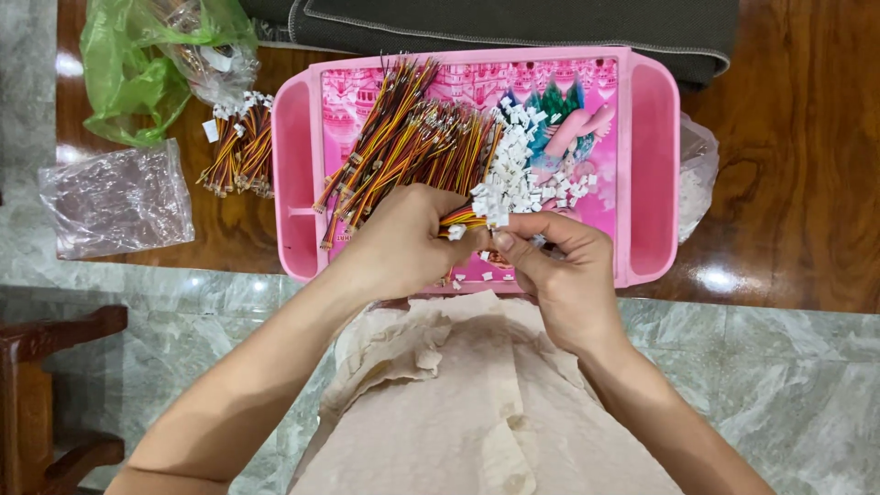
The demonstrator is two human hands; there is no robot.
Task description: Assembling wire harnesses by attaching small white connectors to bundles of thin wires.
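Wire bundle point(463, 218), striped red, yellow and dark, sits pinched in the fingers of the left hand point(403, 243), over the near edge of the pink tray point(655, 165). Its long axis runs roughly left to right, free end pointing toward the right hand point(559, 270). Small white connector point(498, 220) sits at that end, just at the right fingertips point(504, 240), which are closed on or against it; exact contact too small to tell. The 2 hands are almost touching, right hand nearer the connector, left nearer the wires.

Beyond the fingers: loose heap of matching wires point(403, 137) in the tray, pile of white connectors point(518, 165) to its right. Farther left, on the wooden counter point(797, 183): another wire bunch point(240, 151), green plastic bag point(128, 73), clear bag point(115, 197). Dark cloth point(513, 23) lies past the tray.
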